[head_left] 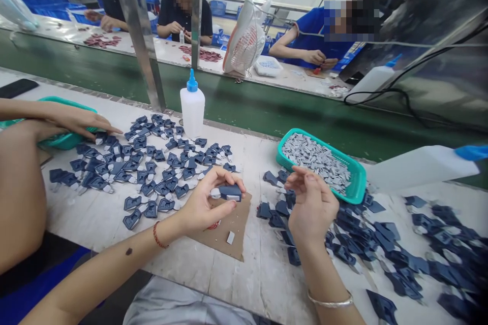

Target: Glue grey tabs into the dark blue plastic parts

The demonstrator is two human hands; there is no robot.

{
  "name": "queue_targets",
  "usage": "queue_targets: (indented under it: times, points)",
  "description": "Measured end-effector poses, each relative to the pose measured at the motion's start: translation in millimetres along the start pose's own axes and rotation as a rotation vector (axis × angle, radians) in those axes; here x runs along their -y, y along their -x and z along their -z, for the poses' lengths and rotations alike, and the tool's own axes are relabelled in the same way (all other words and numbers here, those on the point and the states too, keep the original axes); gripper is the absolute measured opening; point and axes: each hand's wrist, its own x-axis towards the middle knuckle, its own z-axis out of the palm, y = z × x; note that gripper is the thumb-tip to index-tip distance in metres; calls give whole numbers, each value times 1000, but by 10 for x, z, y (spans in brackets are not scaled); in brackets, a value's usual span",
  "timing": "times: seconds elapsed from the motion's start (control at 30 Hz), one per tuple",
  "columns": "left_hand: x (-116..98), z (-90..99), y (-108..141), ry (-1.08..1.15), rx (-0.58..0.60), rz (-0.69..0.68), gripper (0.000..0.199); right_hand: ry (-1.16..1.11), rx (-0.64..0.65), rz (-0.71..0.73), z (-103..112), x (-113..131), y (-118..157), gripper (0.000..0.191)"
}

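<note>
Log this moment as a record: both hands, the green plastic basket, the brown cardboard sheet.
Left hand: holds a dark blue plastic piece with a pale strip on its side
Green plastic basket: oblong, filled with small pale grey pieces
Right hand: raised near the basket, fingers curled; whether it holds anything is unclear
Brown cardboard sheet: between the hands, a small pale block on it

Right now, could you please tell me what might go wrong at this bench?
The dark blue part held in the left hand could slip if the grip loosens. The loose pale piece on the cardboard might get brushed away. The upright bottle, standing beside scattered blue parts, could tip onto them if bumped.
</note>
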Motion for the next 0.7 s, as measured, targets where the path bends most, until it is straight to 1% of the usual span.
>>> queue_targets:
  times: [0.1,0.27,0.43,0.57,0.6,0.63,0.7]
  points:
    - [3,-5,1,-65,-4,-46,30,18,20,-3,-5,-35,12,21]
    - [5,-18,0,-128,-19,-114,32,63,29,4,18,-64,7,23]
    - [19,-9,6,-165,-33,-98,30,109,16,35,35,-43,-32,24]
    - [14,29,-6,-216,-14,-64,23,206,25,74,124,85,-88,25]
    - [7,41,-18,-242,-10,-47,20,241,44,73,171,126,-91,24]
    - [-1,56,-33,-275,-10,-25,18,293,90,64,229,163,-87,22]
    - [-6,96,-70,-368,-17,32,15,451,256,42,371,210,-51,21]
